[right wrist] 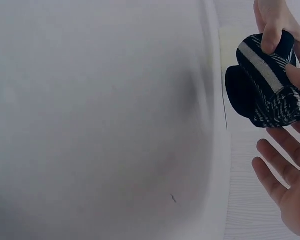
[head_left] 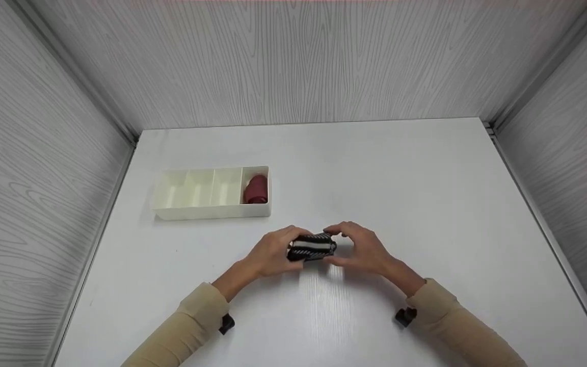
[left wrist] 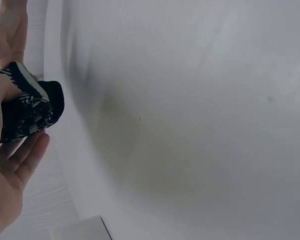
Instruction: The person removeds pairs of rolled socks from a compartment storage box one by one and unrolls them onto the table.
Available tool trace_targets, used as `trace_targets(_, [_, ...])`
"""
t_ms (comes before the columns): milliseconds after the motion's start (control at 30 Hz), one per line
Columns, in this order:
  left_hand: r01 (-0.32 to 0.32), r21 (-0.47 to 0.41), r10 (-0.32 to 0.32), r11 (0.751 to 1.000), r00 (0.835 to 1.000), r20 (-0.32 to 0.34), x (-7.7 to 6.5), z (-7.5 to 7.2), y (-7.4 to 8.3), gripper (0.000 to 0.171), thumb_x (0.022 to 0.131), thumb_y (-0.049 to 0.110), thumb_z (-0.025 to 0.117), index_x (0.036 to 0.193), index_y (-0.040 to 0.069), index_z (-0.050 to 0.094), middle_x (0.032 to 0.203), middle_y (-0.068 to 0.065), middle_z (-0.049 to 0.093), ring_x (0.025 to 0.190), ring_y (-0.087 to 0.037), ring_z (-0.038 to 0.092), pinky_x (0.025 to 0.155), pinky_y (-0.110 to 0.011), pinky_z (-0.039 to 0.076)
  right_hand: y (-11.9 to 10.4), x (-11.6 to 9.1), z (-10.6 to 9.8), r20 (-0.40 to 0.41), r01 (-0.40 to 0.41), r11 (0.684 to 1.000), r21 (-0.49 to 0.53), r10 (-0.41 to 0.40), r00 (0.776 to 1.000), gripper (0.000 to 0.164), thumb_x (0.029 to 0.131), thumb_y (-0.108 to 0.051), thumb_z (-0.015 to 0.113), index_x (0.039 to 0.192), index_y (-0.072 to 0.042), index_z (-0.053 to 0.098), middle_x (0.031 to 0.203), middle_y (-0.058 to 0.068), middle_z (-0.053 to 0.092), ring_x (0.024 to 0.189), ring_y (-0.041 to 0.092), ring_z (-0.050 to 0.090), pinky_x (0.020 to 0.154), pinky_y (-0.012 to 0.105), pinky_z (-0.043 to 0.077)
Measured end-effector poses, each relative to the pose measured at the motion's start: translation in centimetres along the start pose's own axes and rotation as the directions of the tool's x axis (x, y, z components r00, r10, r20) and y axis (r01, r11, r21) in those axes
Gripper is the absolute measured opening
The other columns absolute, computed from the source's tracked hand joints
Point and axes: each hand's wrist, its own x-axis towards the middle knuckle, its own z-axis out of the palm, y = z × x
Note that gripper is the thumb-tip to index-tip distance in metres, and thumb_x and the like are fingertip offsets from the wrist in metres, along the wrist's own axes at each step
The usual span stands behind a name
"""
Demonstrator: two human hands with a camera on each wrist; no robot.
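Note:
A rolled-up sock (head_left: 312, 246), black with white stripes and a pale band, is held between both hands above the white table. My left hand (head_left: 274, 250) grips its left end, the thumb on the near side and the fingers on the far side. At the other end my right hand (head_left: 362, 248) pinches the roll between thumb and forefinger. In the right wrist view the right hand's other fingers (right wrist: 272, 175) spread out below the rolled sock (right wrist: 265, 82). The left wrist view shows the left thumb pressing on the patterned knit (left wrist: 27, 102).
Behind and left of the hands stands a cream box (head_left: 212, 212) with several compartments in a row. Its rightmost compartment contains a dark red rolled cloth (head_left: 256, 189). Wood-grain panels (head_left: 303, 61) enclose the white table (head_left: 400, 178) at the back and both sides.

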Motion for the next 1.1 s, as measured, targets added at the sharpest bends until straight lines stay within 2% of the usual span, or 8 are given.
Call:
trace_targets(167, [0.066, -0.023, -0.064, 0.998, 0.995, 0.081, -1.2, -0.4, -0.4, 0.057, 0.082, 0.016, 0.082, 0.135, 0.011, 0.063, 0.125, -0.007, 0.074, 0.109, -0.021, 0.071, 0.096, -0.042, 0.059, -0.3, 0.0, 1.2, 0.054, 0.026, 0.998, -0.057, -0.023, 0.998, 0.051, 0.084, -0.031, 0.088, 0.129, -0.015, 0.07, 0.121, 0.0, 0.076, 0.111, 0.018, 0.071, 0.094, 0.042, 0.061])
trace_targets(367, [0.122, -0.032, -0.118, 0.992, 0.987, 0.11, -2.1, -0.3, -0.9, 0.059, 0.084, 0.019, 0.08, 0.139, 0.013, 0.06, 0.128, -0.006, 0.072, 0.113, -0.021, 0.07, 0.099, -0.042, 0.058, -0.4, 0.4, 2.3, 0.111, -0.044, 0.997, -0.069, 0.051, 0.992, 0.046, 0.086, -0.034, 0.085, 0.126, -0.016, 0.071, 0.114, 0.001, 0.076, 0.106, 0.018, 0.072, 0.091, 0.041, 0.06])
trace_targets(600, [0.047, 0.053, -0.049, 0.997, 0.998, 0.035, -2.3, 0.2, -1.5, 0.067, 0.089, 0.026, 0.081, 0.148, 0.013, 0.052, 0.14, -0.008, 0.059, 0.124, -0.022, 0.063, 0.102, -0.043, 0.058, 0.0, 1.4, 2.4, 0.141, -0.121, 0.99, -0.069, 0.129, 0.982, 0.043, 0.09, -0.036, 0.081, 0.125, -0.014, 0.073, 0.11, 0.002, 0.076, 0.102, 0.019, 0.071, 0.09, 0.042, 0.058])
trace_targets(700, [-0.02, 0.128, 0.022, 0.992, 1.0, -0.015, -2.3, 0.3, -1.7, 0.068, 0.088, 0.028, 0.084, 0.146, 0.012, 0.055, 0.144, -0.012, 0.057, 0.128, -0.026, 0.062, 0.106, -0.043, 0.057, 0.3, 1.7, 2.4, 0.15, -0.148, 0.986, -0.079, 0.159, 0.976, 0.043, 0.091, -0.037, 0.08, 0.126, -0.013, 0.073, 0.111, 0.003, 0.076, 0.102, 0.019, 0.069, 0.089, 0.041, 0.057])
trace_targets(833, [-0.113, 0.274, 0.141, 0.955, 0.986, -0.085, -2.2, 0.5, -2.0, 0.063, 0.084, 0.03, 0.089, 0.138, 0.012, 0.061, 0.138, -0.012, 0.061, 0.127, -0.026, 0.062, 0.106, -0.042, 0.057, 0.6, 2.1, 2.4, 0.146, -0.164, 0.98, -0.11, 0.179, 0.973, 0.042, 0.091, -0.037, 0.079, 0.124, -0.012, 0.074, 0.111, 0.004, 0.076, 0.098, 0.019, 0.068, 0.084, 0.038, 0.056])
trace_targets(900, [-0.134, 0.336, 0.177, 0.932, 0.979, -0.099, -2.2, 0.6, -2.2, 0.06, 0.082, 0.032, 0.09, 0.134, 0.013, 0.064, 0.134, -0.01, 0.063, 0.125, -0.025, 0.063, 0.105, -0.041, 0.056, 0.6, 2.3, 2.5, 0.143, -0.164, 0.978, -0.128, 0.182, 0.973, 0.04, 0.091, -0.038, 0.078, 0.121, -0.012, 0.075, 0.109, 0.003, 0.076, 0.097, 0.018, 0.068, 0.082, 0.037, 0.056])
trace_targets(967, [-0.14, 0.374, 0.189, 0.917, 0.977, -0.097, -2.1, 0.6, -2.4, 0.059, 0.082, 0.035, 0.09, 0.131, 0.014, 0.066, 0.133, -0.009, 0.064, 0.124, -0.025, 0.063, 0.104, -0.041, 0.056, 0.6, 2.6, 2.5, 0.143, -0.167, 0.975, -0.148, 0.188, 0.972, 0.04, 0.091, -0.04, 0.077, 0.119, -0.012, 0.076, 0.109, 0.002, 0.077, 0.097, 0.018, 0.067, 0.082, 0.038, 0.056])
trace_targets(1100, [-0.138, 0.398, 0.187, 0.907, 0.978, -0.087, -1.9, 0.6, -2.8, 0.056, 0.083, 0.038, 0.088, 0.129, 0.014, 0.067, 0.13, -0.008, 0.066, 0.122, -0.024, 0.063, 0.101, -0.04, 0.057, 0.7, 2.9, 2.4, 0.124, -0.139, 0.969, -0.202, 0.166, 0.978, 0.043, 0.091, -0.047, 0.076, 0.118, -0.014, 0.077, 0.107, 0.001, 0.077, 0.098, 0.018, 0.068, 0.081, 0.039, 0.058])
